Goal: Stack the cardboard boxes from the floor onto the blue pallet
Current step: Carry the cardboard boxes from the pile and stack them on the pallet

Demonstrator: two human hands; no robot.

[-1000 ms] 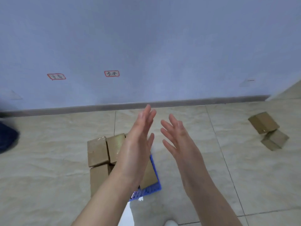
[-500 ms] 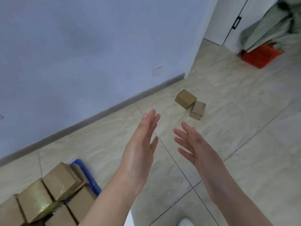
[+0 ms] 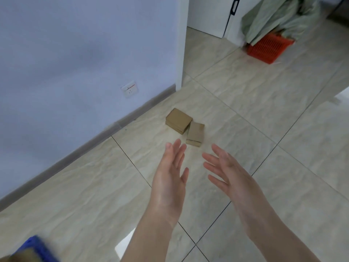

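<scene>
Two small cardboard boxes lie touching on the tiled floor near the wall: a squarish box [image 3: 178, 120] and a narrower box [image 3: 195, 134] at its right. My left hand [image 3: 171, 178] and my right hand [image 3: 229, 173] reach out side by side just short of them, palms facing each other, fingers straight, holding nothing. Only a blurred corner of the blue pallet [image 3: 38, 247] shows at the bottom left, with an edge of a stacked cardboard box [image 3: 20, 256] on it.
A pale blue wall with a grey skirting board [image 3: 105, 134] and a socket [image 3: 129, 89] runs along the left. A red plastic crate [image 3: 269, 47] under green cloth [image 3: 279, 17] stands at the back right beside white doors. Open tiled floor surrounds the boxes.
The view has swung right, away from the pallet stack, which slid off to the bottom left. The two floor boxes now lie nearer, just beyond my outstretched empty hands.
</scene>
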